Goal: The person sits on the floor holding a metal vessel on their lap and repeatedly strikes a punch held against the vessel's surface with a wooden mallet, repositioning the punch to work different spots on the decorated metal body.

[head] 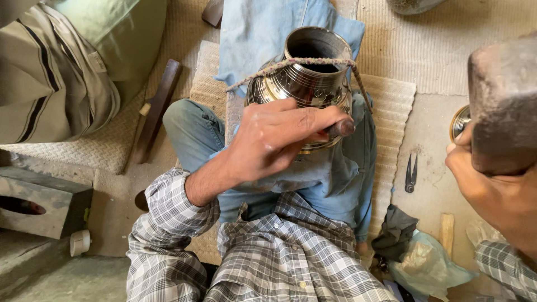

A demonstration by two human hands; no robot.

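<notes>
We see the left hand curled into a fist around a thin metal punch. The tip of the punch sticks out past the thumb and touches the side of a shiny metal pot. The pot rests tilted on the person's lap, on the blue jeans, with its open mouth facing away from us. A twisted cord runs across the pot near its neck. The right hand is lifted up close to the camera at the right edge. Its fingers are closed tight around a big hammer, whose blocky grey head looks blurry. A woven mat lies on the floor under the legs. A small pair of dark tweezers lies on the floor beside the mat, well apart from both hands.
</notes>
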